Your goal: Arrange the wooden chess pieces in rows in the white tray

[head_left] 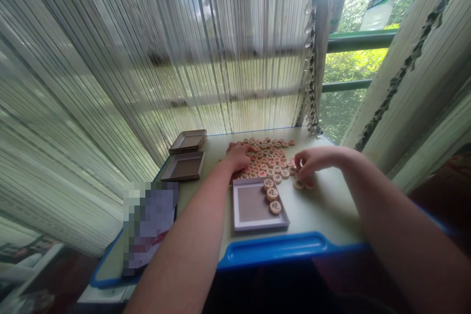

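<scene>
Sheer striped curtains [228, 34] hung behind a pale-topped, blue-edged table [338, 211], and green railings [360, 41] and foliage [344, 110] showed through the gap at the right. Bent at the wrist, the right hand [309, 162] reached down at the right edge of a loose spread of xiangqi pieces [271, 163], its fingers curled over 2 of them; whether that grip was clamped on any could not be told. The left hand [240, 154] lay over the left part of the spread, and whether its grip was apart or together was equally unclear. Red and black characters marked the round pieces between the hands. Just nearer the camera sat a shallow open box [250, 203], with 3 black-marked discs [272, 194] lined up along its right side. Past the left forearm lay an open tray [184, 166] and, just beyond, a stack of shallow trays [188, 140]. Nearer, along the table's left edge, was a pixelated item [154, 225], too obscured to name.
</scene>
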`<state>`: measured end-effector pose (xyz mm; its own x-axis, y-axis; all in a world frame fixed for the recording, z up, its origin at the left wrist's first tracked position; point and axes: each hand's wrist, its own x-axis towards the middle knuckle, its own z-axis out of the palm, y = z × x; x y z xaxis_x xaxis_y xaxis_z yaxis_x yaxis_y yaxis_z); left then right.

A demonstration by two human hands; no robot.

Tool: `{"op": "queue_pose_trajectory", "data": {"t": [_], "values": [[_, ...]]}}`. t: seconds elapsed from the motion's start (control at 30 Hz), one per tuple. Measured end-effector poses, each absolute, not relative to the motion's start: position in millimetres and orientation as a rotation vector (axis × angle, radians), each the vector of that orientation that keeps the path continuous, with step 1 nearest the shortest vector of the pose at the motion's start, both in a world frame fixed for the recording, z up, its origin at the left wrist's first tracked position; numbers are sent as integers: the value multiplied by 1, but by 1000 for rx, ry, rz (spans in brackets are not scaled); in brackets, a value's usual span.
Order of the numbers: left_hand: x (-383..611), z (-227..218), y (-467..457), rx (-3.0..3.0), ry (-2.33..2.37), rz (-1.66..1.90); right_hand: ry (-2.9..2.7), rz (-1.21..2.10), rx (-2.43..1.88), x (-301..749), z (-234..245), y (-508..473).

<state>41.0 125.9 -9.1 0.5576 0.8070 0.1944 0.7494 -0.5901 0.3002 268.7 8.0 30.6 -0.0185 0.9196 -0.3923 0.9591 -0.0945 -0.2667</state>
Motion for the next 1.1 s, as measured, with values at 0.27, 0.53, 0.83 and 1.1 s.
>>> {"op": "queue_pose_trajectory", "data": {"t": [0.27, 0.53, 0.83, 1.1], "values": [[41, -10, 127, 2686, 1343, 449, 2078, -735, 2220, 274, 25, 13], [40, -13, 130, 2743, 1366, 436, 2177, -663, 2187, 269, 28, 13], [42, -11, 127, 2754, 1424, 416, 2218, -489, 2150, 262, 31, 12], [43, -11, 125, 2757, 1415, 452, 2124, -479, 2063, 244, 35, 2]]}}
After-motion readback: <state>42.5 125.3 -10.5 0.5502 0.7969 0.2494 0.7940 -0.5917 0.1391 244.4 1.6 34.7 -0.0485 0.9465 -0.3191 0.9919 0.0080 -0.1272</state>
